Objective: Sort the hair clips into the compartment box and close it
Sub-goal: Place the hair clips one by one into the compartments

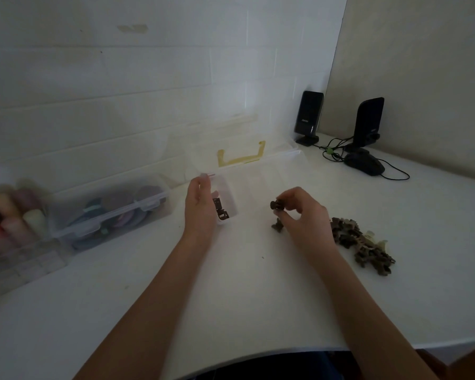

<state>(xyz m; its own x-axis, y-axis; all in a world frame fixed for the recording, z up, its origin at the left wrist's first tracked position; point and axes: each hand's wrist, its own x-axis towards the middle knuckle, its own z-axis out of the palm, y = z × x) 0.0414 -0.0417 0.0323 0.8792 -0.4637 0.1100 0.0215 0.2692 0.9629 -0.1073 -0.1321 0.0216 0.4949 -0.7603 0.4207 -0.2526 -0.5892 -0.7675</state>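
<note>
A clear compartment box lies open on the white table, its lid with a yellow handle leaning back against the wall. My left hand rests against the box's left end, where dark hair clips lie in the leftmost compartment. My right hand pinches a small dark hair clip above the table, to the right of that compartment. Another clip lies just below it. A pile of brown and pale clips sits right of my right hand.
A closed clear box of coloured items and a blurred box of coloured rolls stand at the left. Two black speakers, a mouse and cables sit at the back right. The table's front edge curves near me.
</note>
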